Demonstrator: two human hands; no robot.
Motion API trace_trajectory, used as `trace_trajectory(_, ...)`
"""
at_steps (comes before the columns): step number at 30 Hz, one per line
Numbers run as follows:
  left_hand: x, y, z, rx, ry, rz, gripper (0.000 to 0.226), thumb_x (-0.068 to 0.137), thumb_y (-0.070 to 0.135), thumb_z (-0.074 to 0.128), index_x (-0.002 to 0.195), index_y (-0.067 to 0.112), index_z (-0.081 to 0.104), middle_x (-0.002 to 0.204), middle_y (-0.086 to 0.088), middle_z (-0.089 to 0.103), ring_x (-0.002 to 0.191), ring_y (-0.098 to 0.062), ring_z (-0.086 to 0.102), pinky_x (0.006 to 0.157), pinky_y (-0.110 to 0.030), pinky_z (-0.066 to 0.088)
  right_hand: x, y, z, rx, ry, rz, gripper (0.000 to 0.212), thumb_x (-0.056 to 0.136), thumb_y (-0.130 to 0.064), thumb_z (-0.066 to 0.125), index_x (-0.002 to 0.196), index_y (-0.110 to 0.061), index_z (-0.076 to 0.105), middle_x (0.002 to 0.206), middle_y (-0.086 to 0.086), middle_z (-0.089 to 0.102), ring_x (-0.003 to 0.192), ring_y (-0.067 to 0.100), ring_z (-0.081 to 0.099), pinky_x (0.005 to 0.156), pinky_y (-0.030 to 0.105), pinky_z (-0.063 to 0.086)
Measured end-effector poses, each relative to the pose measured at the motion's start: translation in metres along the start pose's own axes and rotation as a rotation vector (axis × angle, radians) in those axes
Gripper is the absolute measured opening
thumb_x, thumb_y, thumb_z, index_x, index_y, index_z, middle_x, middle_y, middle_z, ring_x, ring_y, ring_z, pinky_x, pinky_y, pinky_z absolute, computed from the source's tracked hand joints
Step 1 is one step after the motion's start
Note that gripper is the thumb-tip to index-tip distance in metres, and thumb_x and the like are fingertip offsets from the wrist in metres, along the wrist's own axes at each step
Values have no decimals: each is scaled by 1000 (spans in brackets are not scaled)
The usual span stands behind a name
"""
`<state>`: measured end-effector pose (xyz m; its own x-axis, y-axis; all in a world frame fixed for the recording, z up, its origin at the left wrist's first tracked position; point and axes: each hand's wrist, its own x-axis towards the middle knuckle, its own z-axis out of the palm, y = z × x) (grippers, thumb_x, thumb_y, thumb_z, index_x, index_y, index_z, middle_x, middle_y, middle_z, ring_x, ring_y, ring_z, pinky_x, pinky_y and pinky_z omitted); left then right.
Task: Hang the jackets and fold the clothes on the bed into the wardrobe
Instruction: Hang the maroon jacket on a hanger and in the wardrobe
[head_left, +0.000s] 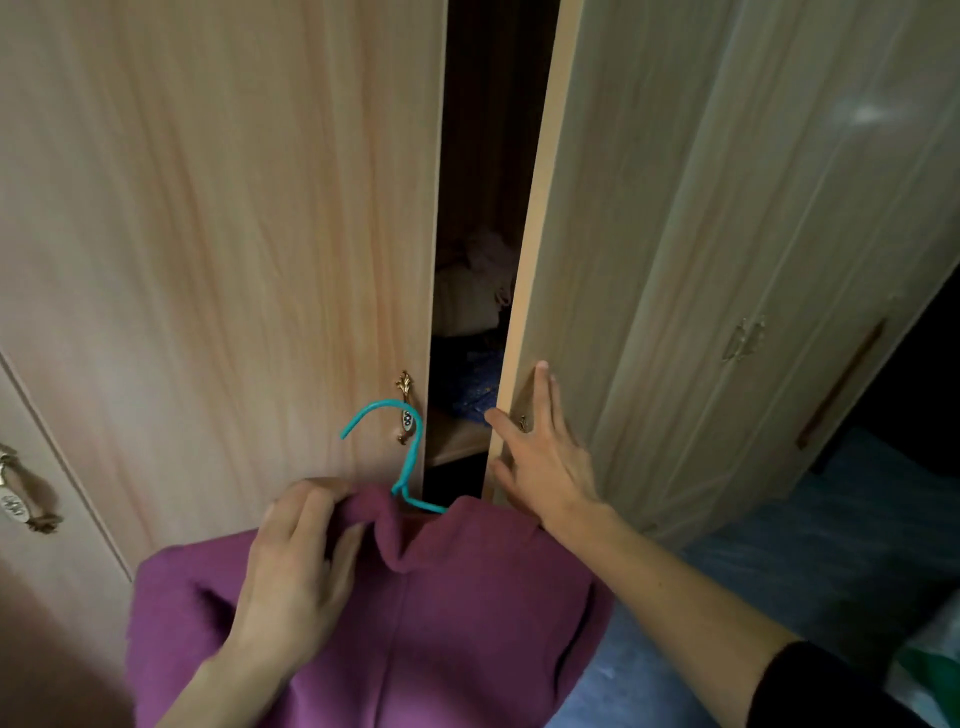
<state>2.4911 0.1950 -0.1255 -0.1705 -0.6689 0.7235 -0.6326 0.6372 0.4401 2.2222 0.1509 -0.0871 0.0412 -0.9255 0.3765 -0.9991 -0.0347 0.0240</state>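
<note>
A purple jacket (441, 613) hangs on a teal hanger (410, 457) whose hook points up in front of the wardrobe. My left hand (296, 561) grips the jacket's collar and shoulder. My right hand (540, 457) lies with straight fingers on the edge of the right wardrobe door (675, 260), beside its small handle. That door stands partly swung out. The left wardrobe door (234, 234) is closed. Through the dark gap (478, 291) between them I see folded clothes on a shelf.
A brass handle (406, 408) sits on the left door just behind the hanger hook. Another door with a handle (21, 499) is at far left. A blue-covered bed (831, 561) lies at lower right, with a green and white bag (930, 670) at its corner.
</note>
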Motion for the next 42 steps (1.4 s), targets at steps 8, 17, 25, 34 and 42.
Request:
trace_trajectory(8, 9, 46, 19, -52, -37, 125, 25, 86, 25, 50, 107, 11, 55, 100, -4, 58, 91, -22, 52, 82, -29, 39, -46, 40, -33, 21, -58, -70, 55, 95, -25, 58, 144, -38, 38, 158, 12, -30, 151, 27, -14, 83, 36, 53)
trace_trajectory(17, 8, 108, 46, -29, -67, 208, 26, 83, 23, 51, 108, 15, 53, 103, -4, 59, 93, -20, 51, 82, -28, 38, -91, 93, -45, -15, 4, -99, 64, 91, -1, 54, 143, -36, 40, 158, 11, -28, 149, 35, -14, 103, 49, 41)
trace_trajectory(25, 2, 179, 81, -69, -97, 285, 25, 83, 23, 53, 107, 14, 55, 106, 3, 54, 94, -19, 51, 82, -30, 39, -150, 177, -49, -34, 52, 44, 61, 82, -13, 70, 135, -32, 46, 164, 10, -12, 151, 31, 6, 80, 40, 56)
trace_trajectory(34, -4, 233, 120, -127, -148, 267, 27, 83, 28, 52, 109, 21, 51, 104, 2, 57, 94, -20, 54, 81, -35, 43, -189, 250, -63, 13, 93, 241, 87, 86, -22, 68, 155, -16, 14, 163, 9, -16, 152, 26, 0, 106, 41, 43)
trace_trajectory(42, 2, 255, 136, -183, -130, 236, 27, 85, 31, 50, 111, 23, 50, 101, 9, 52, 91, -15, 53, 80, -36, 42, -184, 301, -79, 10, -12, 310, 89, 97, -38, 53, 155, -9, -7, 163, 7, -16, 151, 21, -7, 118, 43, 27)
